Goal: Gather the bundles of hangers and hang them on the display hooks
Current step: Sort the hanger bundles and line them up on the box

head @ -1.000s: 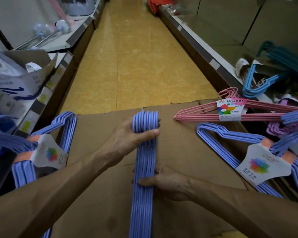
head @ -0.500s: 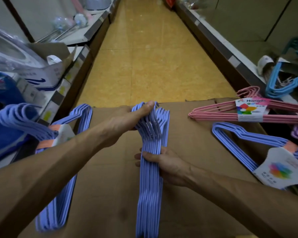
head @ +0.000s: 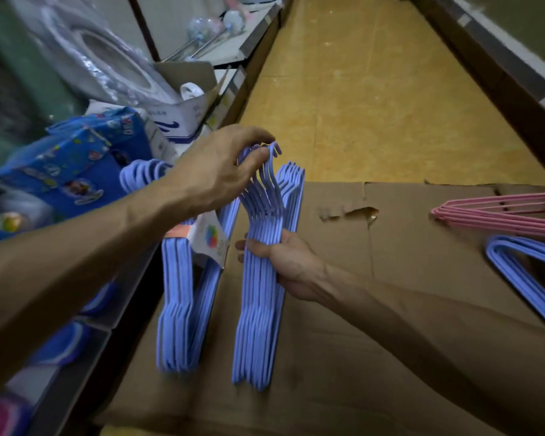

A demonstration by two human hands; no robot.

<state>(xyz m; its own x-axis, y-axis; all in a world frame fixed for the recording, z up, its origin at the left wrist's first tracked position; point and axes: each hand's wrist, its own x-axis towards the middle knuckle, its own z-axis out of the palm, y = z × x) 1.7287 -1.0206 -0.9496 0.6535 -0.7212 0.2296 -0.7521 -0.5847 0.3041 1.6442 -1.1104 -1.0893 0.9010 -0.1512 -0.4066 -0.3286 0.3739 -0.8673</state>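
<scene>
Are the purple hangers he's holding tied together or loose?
Loose, it seems: the held hangers fan apart near the hooks, with no label or band visible on them.

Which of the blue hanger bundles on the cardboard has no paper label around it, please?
The held bundle, gripped by the right hand with the left hand at its hooks. The left bundle carries a white label.

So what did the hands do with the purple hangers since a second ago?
The left hand let go of the bent end of the loose hangers and now pinches their hooks, which have fanned apart. The right hand went from resting on them to gripping round their middle. The labelled bundle and pink hangers stayed on the cardboard.
</scene>
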